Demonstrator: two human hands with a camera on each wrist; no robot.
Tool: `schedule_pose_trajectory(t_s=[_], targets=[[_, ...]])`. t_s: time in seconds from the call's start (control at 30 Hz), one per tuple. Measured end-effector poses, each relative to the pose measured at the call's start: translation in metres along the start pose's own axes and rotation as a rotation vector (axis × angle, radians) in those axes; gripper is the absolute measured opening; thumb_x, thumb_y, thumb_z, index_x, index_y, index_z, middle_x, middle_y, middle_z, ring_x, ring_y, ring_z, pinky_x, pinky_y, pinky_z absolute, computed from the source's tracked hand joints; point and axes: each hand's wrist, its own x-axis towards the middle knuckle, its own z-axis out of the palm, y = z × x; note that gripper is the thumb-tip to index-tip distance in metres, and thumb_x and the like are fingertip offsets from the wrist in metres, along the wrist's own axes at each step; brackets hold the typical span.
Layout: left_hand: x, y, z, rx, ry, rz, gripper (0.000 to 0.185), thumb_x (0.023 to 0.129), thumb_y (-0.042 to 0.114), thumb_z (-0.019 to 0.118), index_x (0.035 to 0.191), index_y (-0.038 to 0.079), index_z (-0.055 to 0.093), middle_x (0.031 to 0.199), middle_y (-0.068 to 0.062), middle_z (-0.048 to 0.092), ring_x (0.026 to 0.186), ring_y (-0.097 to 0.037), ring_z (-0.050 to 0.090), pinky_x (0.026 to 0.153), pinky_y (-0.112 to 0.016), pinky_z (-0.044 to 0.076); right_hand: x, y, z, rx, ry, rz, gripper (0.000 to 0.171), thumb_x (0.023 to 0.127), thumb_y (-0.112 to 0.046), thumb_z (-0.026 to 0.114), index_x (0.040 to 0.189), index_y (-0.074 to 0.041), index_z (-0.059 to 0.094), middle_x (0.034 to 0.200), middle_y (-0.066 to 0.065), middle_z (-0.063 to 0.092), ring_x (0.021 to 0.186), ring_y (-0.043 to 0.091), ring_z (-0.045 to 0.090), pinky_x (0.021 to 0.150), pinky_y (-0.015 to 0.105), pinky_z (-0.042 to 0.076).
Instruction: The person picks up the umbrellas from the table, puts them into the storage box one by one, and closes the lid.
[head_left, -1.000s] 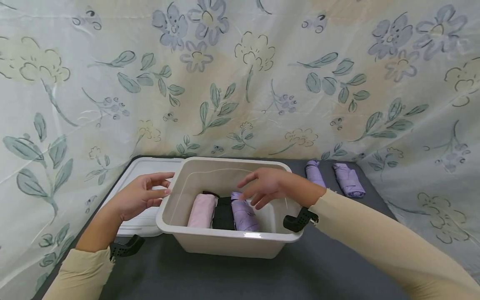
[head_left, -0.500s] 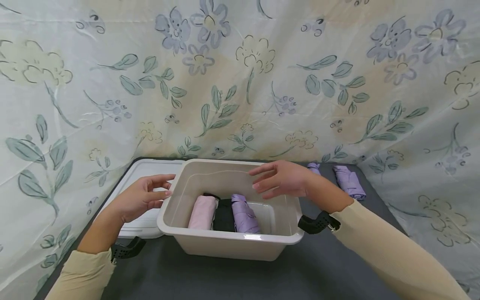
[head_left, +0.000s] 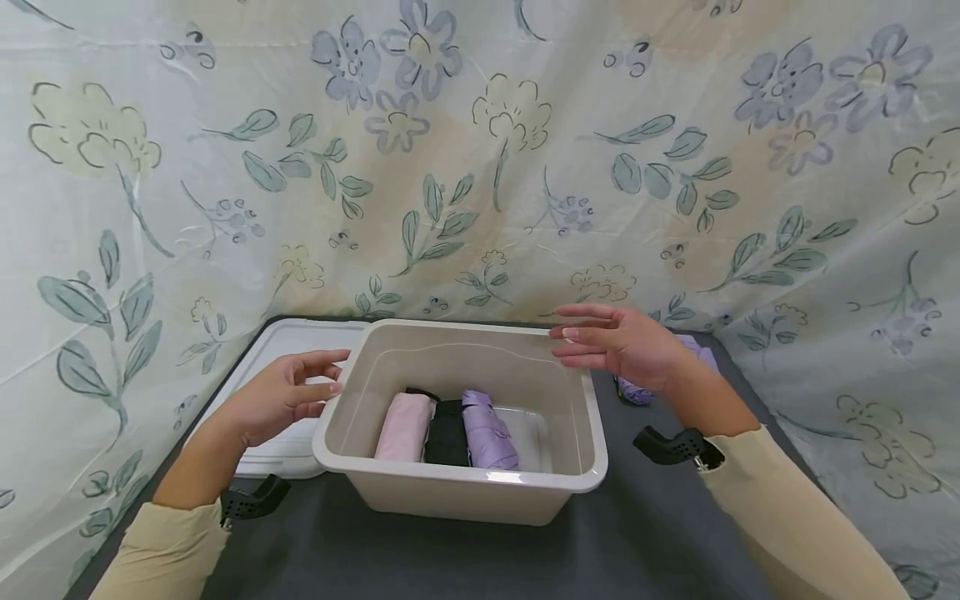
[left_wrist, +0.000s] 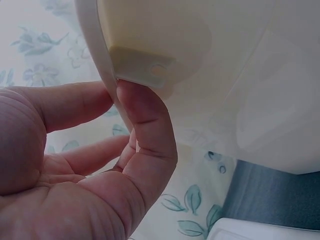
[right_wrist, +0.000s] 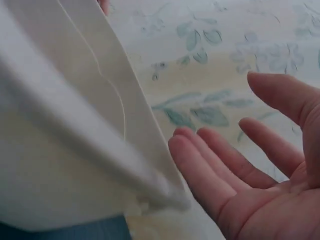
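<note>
A beige plastic storage bin (head_left: 457, 496) stands in the middle of the table. Inside it, side by side, lie a pink cloth roll (head_left: 405, 427), a black one (head_left: 447, 435) and a purple one (head_left: 490, 435); the right end of its floor is bare. My left hand (head_left: 273, 396) holds the bin's left rim, fingers curled under the lip in the left wrist view (left_wrist: 145, 130). My right hand (head_left: 626, 346) is over the back right corner, fingers extended and holding nothing. In the right wrist view, its fingertips (right_wrist: 180, 145) are right beside the bin's rim.
A white lid (head_left: 281, 457) lies flat left of the bin, partly behind it. Two purple rolls, one nearer (head_left: 634, 393) and one farther (head_left: 701, 350), lie on the dark table (head_left: 637, 517) at right, largely covered by my right hand. A floral curtain (head_left: 450, 167) hangs behind.
My right hand has risen out from above the purple roll in the bin and moved right to the back right corner. The left hand has stayed at the left rim.
</note>
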Motion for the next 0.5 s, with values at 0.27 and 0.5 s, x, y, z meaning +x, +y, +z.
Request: schedule_pose_trajectory(t_s=[0.27,0.5], targets=[[0.002,0.000,0.002,-0.013,0.005,-0.005,0.069,0.101,0.012,0.064,0.158,-0.004,0.029,0.122,-0.007,0.059,0.107,-0.012,0.067,0.091,-0.031,0.059,0.003,0.027,-0.047,0.133,0.179,-0.100,0.044,0.098,-0.016,0.069,0.139,-0.012,0.054,0.117,0.002,0.075,0.106,0.022,0.075,0.093,0.035,0.059],[0.003,-0.002,0.003,-0.016,0.017,-0.012,0.069,0.101,0.012,0.064,0.158,-0.003,0.029,0.122,-0.007,0.058,0.107,-0.012,0.067,0.090,-0.030,0.059,-0.004,0.045,-0.081,0.121,0.303,-0.156,0.041,0.097,-0.021,0.071,0.134,-0.013,0.054,0.110,-0.005,0.076,0.102,0.015,0.076,0.089,0.030,0.060]])
